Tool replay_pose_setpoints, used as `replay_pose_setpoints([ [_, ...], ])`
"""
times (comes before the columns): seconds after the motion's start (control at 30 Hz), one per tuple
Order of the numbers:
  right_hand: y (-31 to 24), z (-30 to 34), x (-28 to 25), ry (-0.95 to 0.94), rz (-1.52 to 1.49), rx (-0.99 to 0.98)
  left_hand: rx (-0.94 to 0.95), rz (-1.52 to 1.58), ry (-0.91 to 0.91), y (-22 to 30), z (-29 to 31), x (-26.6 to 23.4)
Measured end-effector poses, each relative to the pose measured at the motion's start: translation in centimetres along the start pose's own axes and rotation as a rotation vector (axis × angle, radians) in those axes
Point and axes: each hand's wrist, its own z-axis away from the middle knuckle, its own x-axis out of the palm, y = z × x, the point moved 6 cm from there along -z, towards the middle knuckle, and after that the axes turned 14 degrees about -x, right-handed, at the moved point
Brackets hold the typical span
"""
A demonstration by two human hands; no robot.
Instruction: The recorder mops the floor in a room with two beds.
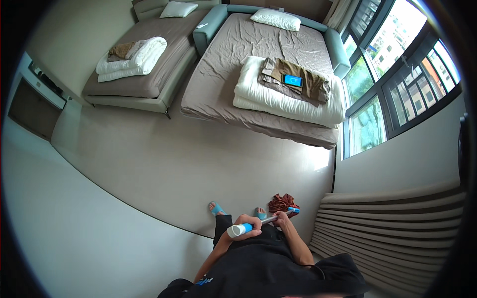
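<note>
A mop (pixel 270 219) slants across the front of my body, its thick blue and white grip end up near my waist. My left hand (pixel 248 226) is wrapped round the shaft just by that grip. Farther down the pole, my right hand (pixel 282 219) is closed round it, close to the blue collar. The reddish-brown striped mop head (pixel 283 203) lies bunched on the floor to the right of my feet. I wear light blue slippers (pixel 215 207).
Ahead stands a sofa bed (pixel 213 84) with a folded white quilt (pixel 248 94), brown cloths and a lit phone (pixel 292 80). Another bed (pixel 149 89) is at the far left. Windows (pixel 367 129) line the right side, with a ribbed beige panel (pixel 382 223) near me. A white wall (pixel 99 218) is at my left.
</note>
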Motion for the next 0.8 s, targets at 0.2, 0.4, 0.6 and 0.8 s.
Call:
replay_pose_setpoints([
  [0.2, -7.6, 0.8, -5.2, -0.010, -0.128, -0.058, 0.088, 0.102, -0.031, 0.8, -4.4, 6.6],
  [0.4, -13.6, 0.1, -8.5, 0.279, -0.046, -0.328, 0.088, 0.175, 0.143, -1.4, -6.6, 11.1],
  [0.6, -11.7, -1.8, -5.6, 0.108, 0.109, -0.162, 0.028, -0.019, 0.266, 0.6, -6.0, 13.6],
  [0.8, -1.5, -1.7, 1.7, 0.012, 0.265, 0.150, 0.035, -0.286, 0.518, 4.9, -1.8, 11.6],
])
